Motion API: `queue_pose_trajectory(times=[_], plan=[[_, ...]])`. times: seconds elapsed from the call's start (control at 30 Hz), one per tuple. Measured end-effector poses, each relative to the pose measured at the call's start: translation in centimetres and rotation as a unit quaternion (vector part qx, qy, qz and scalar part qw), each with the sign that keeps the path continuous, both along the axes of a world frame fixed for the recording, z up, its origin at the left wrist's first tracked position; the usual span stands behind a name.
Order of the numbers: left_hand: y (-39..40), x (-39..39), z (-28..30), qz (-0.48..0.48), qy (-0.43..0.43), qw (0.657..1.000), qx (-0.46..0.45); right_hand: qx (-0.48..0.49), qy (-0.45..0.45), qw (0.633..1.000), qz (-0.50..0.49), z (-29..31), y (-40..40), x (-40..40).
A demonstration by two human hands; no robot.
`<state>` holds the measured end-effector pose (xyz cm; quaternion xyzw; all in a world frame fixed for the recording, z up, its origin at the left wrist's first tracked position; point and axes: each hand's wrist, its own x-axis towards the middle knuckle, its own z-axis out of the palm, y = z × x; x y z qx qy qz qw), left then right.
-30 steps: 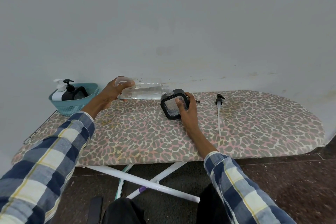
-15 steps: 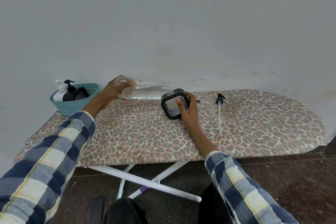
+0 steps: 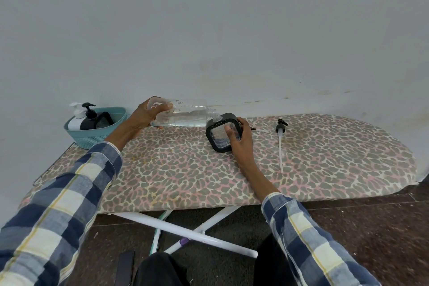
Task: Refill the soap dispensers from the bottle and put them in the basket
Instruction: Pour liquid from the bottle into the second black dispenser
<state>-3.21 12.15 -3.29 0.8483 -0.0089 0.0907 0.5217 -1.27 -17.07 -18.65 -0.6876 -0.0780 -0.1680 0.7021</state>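
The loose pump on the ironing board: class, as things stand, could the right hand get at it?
Probably yes, but not at once. The pump lies in the open just beside the right hand, nothing between them; that hand grips the black dispenser and must let go first.

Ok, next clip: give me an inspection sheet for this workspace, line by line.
Surface: ironing board, leopard-print cover.
Job's things: clear bottle held level, its mouth at the tilted black square dispenser; teal basket at the board's left end holds a white dispenser and a black dispenser.
Clutter: pump with tube lying loose on the board.
Grippers: left hand grips the bottle; right hand holds the square dispenser.
Cables: nothing seen.
Surroundings: pale wall, dark floor.
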Motion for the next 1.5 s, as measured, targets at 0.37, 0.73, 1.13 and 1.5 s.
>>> queue_pose_trajectory(times=[0.37,0.73,1.13,1.5], plan=[[-0.1,0.0,0.1,0.003,-0.002,1.0,-0.007,-0.005,-0.007,1.0,-0.002,0.2,0.0,-0.2],[-0.6,-0.3,0.5,0.005,0.004,1.0,-0.001,-0.008,-0.01,1.0,-0.005,0.1,0.0,-0.2],[0.0,0.4,0.1,0.0,0.004,1.0,-0.001,-0.004,-0.01,1.0,-0.007,0.0,0.0,-0.1],[0.3,0.4,0.2,0.003,0.016,1.0,-0.007,-0.004,-0.004,1.0,-0.004,0.4,0.0,-0.5]])
